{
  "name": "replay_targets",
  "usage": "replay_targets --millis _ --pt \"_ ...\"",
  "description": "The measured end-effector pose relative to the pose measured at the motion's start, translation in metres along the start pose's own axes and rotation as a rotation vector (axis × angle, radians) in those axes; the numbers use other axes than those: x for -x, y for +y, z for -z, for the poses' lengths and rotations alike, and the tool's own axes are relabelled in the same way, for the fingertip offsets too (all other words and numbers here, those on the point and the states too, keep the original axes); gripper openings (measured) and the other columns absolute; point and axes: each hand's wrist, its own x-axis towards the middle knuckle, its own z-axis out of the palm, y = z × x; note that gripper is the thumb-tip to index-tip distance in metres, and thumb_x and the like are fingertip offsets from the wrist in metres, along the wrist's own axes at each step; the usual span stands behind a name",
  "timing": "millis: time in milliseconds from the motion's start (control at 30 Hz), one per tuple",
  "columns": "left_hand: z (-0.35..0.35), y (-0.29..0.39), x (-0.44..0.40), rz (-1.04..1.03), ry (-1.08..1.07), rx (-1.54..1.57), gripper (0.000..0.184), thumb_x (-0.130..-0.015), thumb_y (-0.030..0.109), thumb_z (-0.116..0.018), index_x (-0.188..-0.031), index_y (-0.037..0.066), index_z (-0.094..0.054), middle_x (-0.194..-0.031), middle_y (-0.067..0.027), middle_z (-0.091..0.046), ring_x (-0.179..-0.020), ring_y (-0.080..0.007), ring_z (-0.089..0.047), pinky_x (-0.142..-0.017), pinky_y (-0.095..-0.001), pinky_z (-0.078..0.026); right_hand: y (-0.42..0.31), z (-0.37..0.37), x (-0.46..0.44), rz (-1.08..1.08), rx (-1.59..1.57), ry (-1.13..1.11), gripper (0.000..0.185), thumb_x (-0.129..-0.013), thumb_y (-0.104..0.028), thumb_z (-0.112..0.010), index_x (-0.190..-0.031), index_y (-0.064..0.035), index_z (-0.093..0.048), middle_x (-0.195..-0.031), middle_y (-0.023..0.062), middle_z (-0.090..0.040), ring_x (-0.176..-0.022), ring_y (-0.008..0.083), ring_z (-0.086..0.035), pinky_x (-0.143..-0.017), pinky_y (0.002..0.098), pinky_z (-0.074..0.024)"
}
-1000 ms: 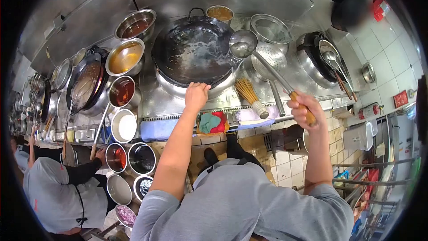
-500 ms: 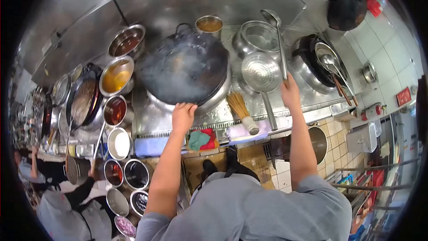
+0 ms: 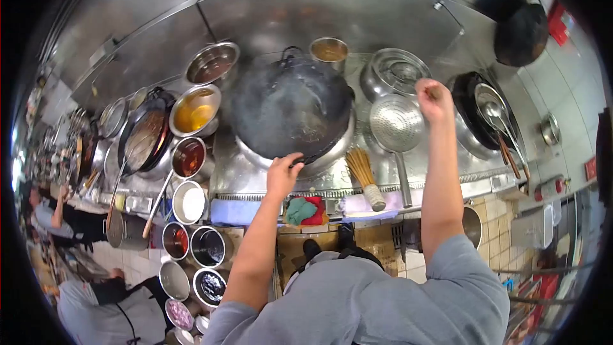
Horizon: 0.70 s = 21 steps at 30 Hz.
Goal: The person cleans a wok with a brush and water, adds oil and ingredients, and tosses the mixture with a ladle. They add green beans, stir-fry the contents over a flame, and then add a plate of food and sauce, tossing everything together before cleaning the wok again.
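My left hand (image 3: 283, 176) is closed on the near handle of a big black wok (image 3: 281, 105). Smoke or steam rises off the wok's dark, shiny inside. My right hand (image 3: 435, 102) is closed round the ladle's handle, whose brown end (image 3: 434, 92) shows in my fist. The ladle's head seems to lie over or in the steel pot (image 3: 377, 83) just beyond, but I cannot make it out clearly. Left of that fist rests a perforated skimmer (image 3: 394, 121), its handle towards me. A bamboo brush (image 3: 365, 176) lies between wok and skimmer.
Left stand bowls of yellow liquid (image 3: 194, 112), red sauce (image 3: 189, 158) and white powder (image 3: 189, 202). A cup of brown liquid (image 3: 329, 51) sits behind the wok. Folded cloths (image 3: 304, 211) line the front edge. Another wok (image 3: 472, 112) holds utensils at right. A co-worker (image 3: 115, 310) is at lower left.
My right hand has moved up and away from me, tipping the ladle from upright in view towards the steel pot. My left hand stays at the wok's near rim. The view has shifted.
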Motion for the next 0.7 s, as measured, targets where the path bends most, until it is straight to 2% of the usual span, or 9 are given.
replay_targets --millis 100,167,233,267,333,467,600,667,700 --pt "-0.003 -0.010 -0.002 -0.053 -0.067 -0.042 0.014 -0.080 0.023 -0.066 -0.091 0.015 -0.069 -0.076 -0.0076 -0.061 -0.077 -0.0275 -0.055 -0.070 -0.0379 -0.045 0.045 -0.026 0.060 -0.076 -0.072 -0.119 0.010 -0.080 0.009 -0.043 -0.075 0.0013 -0.042 -0.073 0.0087 -0.045 -0.063 0.0175 -0.050 -0.059 0.0261 -0.0482" --pt "-0.005 -0.012 0.001 -0.090 -0.056 -0.076 0.014 -0.081 0.025 -0.065 -0.091 0.016 -0.069 -0.077 -0.0067 -0.061 -0.077 -0.0267 -0.054 -0.070 -0.0377 -0.046 0.064 -0.031 0.090 -0.081 -0.150 -0.103 0.004 -0.085 0.005 -0.044 -0.088 0.0054 -0.041 -0.076 0.0088 -0.044 -0.063 0.0170 -0.051 -0.059 0.0269 -0.0488" --pt "-0.006 -0.011 0.002 -0.122 -0.015 -0.090 0.013 -0.079 0.023 -0.066 -0.088 0.015 -0.070 -0.073 -0.0077 -0.059 -0.075 -0.0280 -0.054 -0.068 -0.0388 -0.045 0.089 -0.038 0.127 -0.087 -0.201 -0.035 0.019 -0.089 0.000 -0.044 -0.102 0.0091 -0.034 -0.080 0.0087 -0.043 -0.063 0.0164 -0.051 -0.058 0.0279 -0.0492" --pt "-0.005 -0.008 0.002 -0.134 -0.001 -0.099 0.011 -0.078 0.022 -0.067 -0.086 0.014 -0.070 -0.072 -0.0081 -0.059 -0.073 -0.0284 -0.054 -0.067 -0.0393 -0.046 0.097 -0.036 0.141 -0.078 -0.200 -0.049 0.019 -0.089 0.000 -0.044 -0.102 0.0091 -0.034 -0.080 0.0087 -0.043 -0.063 0.0164 -0.051 -0.058 0.0279 -0.0492" --pt "-0.007 -0.009 0.002 -0.152 0.014 -0.100 0.011 -0.078 0.022 -0.067 -0.085 0.014 -0.070 -0.071 -0.0083 -0.059 -0.073 -0.0287 -0.054 -0.066 -0.0395 -0.045 0.106 -0.030 0.165 -0.194 -0.220 -0.047 0.035 -0.092 -0.004 -0.045 -0.115 0.0125 -0.026 -0.082 0.0080 -0.043 -0.062 0.0155 -0.052 -0.056 0.0274 -0.0488" --pt "-0.009 -0.014 0.001 -0.187 0.046 -0.074 0.012 -0.078 0.022 -0.067 -0.084 0.012 -0.070 -0.071 -0.0087 -0.059 -0.072 -0.0293 -0.054 -0.064 -0.0395 -0.045 0.112 -0.014 0.203 -0.285 -0.189 0.007 0.037 -0.092 -0.007 -0.045 -0.119 0.0127 -0.028 -0.085 0.0070 -0.042 -0.061 0.0129 -0.051 -0.054 0.0267 -0.0481" --pt "-0.007 -0.014 0.002 -0.194 0.040 -0.066 0.012 -0.078 0.022 -0.066 -0.084 0.012 -0.069 -0.072 -0.0091 -0.060 -0.072 -0.0298 -0.055 -0.065 -0.0393 -0.045 0.108 0.000 0.233 -0.383 0.045 0.124 0.032 -0.094 -0.010 -0.045 -0.120 0.0075 -0.037 -0.084 0.0060 -0.042 -0.060 0.0078 -0.048 -0.050 0.0242 -0.0468" --pt "-0.007 -0.014 0.001 -0.190 0.031 -0.069 0.012 -0.078 0.022 -0.066 -0.084 0.012 -0.069 -0.073 -0.0091 -0.060 -0.073 -0.0302 -0.055 -0.066 -0.0393 -0.045 0.096 0.010 0.238 -0.387 0.387 0.091 0.030 -0.094 -0.011 -0.045 -0.120 0.0037 -0.039 -0.083 0.0047 -0.041 -0.056 0.0070 -0.046 -0.044 0.0239 -0.0448" --pt "-0.006 -0.012 0.001 -0.175 0.024 -0.051 0.013 -0.078 0.022 -0.066 -0.083 0.010 -0.069 -0.074 -0.0093 -0.061 -0.074 -0.0306 -0.055 -0.067 -0.0396 -0.045 0.090 0.018 0.238 -0.349 0.502 0.086 0.037 -0.093 -0.009 -0.046 -0.128 0.0010 -0.036 -0.080 0.0039 -0.044 -0.053 0.0080 -0.045 -0.042 0.0250 -0.0433"
